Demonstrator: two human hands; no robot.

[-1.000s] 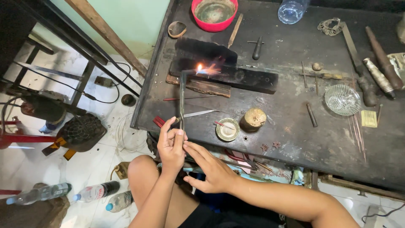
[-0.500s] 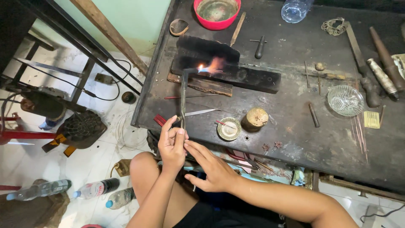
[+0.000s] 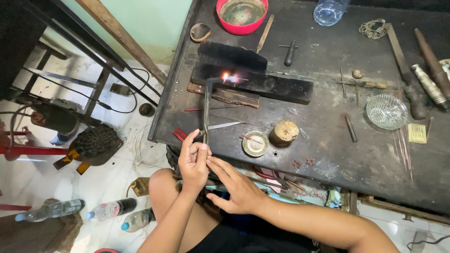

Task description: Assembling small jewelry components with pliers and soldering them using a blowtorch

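Change: your hands and the torch have barely shifted since the earlier frames; the flame keeps burning at the same spot on the charred block.
Torch (image 3: 206, 110): a thin dark metal pipe, running from your left hand up over the workbench's near edge to the charred block (image 3: 262, 84), its tip bent toward the block.
Flame (image 3: 228, 78): small, orange and blue, at the torch tip, playing on the block's left end.
Left hand (image 3: 193, 161): fingers closed around the torch's lower end, thumb and forefinger pinching the pipe, just below the block and off the bench edge.
Right hand (image 3: 236, 187): fingers loosely extended, fingertips touching the left hand's heel; whether it holds anything, you cannot tell.
Workbench (image 3: 328, 154): dark, scuffed top carrying the block.
Small round dish (image 3: 255, 144): brass-coloured, nearer you than the block, right of the torch.
Wooden stump (image 3: 284, 132): just right of that dish.
Red bowl (image 3: 242, 14): beyond the block, at the far edge.
Glass dish (image 3: 386, 111): well to the block's right.
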